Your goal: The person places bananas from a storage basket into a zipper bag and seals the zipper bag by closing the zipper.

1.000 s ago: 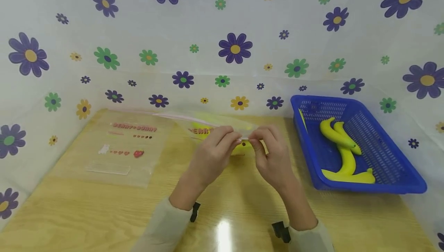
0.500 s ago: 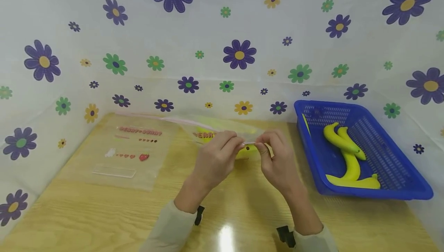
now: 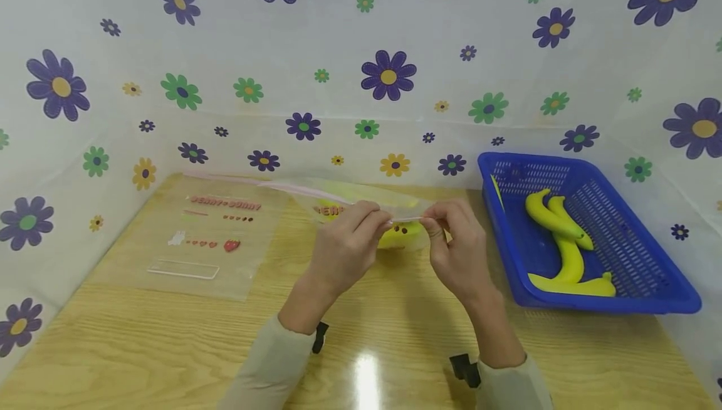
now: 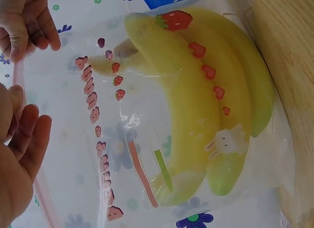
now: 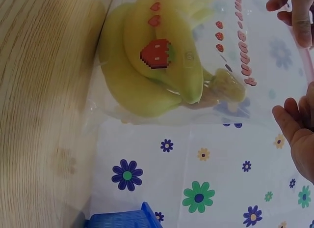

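A clear zip bag (image 4: 64,139) with pink lettering, strawberries and hearts printed on it stands upright on the table, several bananas (image 4: 191,105) inside. Both hands pinch its pink zip edge (image 3: 408,218) at the top. My left hand (image 3: 346,247) holds the strip left of its right part, thumb against fingers. Just to the right, my right hand (image 3: 459,244) pinches the same strip near its right end. A short stretch of the strip shows between the two hands. In the head view the hands hide much of the bag's front.
A blue plastic basket (image 3: 665,284) with several bananas (image 3: 570,259) stands on the right of the wooden table (image 3: 169,347). Another printed zip bag (image 3: 225,278) lies flat on the left. Flower-patterned cloth (image 3: 316,34) rises behind and at both sides.
My right hand has slid a little to the right along the zip strip, widening the gap between the hands. My left hand keeps its grip. The head view has shifted slightly.
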`<state>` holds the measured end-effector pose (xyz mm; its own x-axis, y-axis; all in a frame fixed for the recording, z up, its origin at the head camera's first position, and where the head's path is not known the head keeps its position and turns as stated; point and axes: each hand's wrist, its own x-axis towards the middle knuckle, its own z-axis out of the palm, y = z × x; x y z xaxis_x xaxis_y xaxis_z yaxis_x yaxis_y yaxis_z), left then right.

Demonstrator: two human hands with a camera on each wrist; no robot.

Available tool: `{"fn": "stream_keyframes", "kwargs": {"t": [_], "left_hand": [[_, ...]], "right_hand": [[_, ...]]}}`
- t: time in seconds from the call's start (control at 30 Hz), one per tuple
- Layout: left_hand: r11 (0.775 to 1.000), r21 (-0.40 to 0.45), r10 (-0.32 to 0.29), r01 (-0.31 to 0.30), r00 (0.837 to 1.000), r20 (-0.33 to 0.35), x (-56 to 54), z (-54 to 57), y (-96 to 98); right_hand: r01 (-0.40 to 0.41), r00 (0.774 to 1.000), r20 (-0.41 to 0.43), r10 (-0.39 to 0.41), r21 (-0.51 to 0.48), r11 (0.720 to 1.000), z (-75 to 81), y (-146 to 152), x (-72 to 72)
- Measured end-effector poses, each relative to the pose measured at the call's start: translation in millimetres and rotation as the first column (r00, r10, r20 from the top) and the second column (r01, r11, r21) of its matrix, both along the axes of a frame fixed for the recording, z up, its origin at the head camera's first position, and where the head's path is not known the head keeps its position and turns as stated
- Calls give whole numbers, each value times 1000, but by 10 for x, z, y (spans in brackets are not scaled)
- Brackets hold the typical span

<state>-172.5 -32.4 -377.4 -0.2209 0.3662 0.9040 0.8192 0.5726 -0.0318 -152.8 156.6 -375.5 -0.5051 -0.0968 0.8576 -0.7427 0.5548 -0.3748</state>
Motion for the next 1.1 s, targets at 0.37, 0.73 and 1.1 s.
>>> {"fn": "stream_keyframes", "kwargs": {"t": [0.37, 0.73, 1.1], "left_hand": [[1000, -27, 15, -15, 1000, 5, -7, 28, -35], [999, 25, 38, -39, 999, 39, 26, 51, -63], [997, -22, 71, -71, 997, 4, 81, 36, 48]], "right_hand": [[24, 1000, 13, -23, -32, 999, 11, 44, -18], [151, 988, -47, -148, 75, 986, 107, -69, 131], [259, 963, 30, -269, 182, 948, 162, -217, 292]]}}
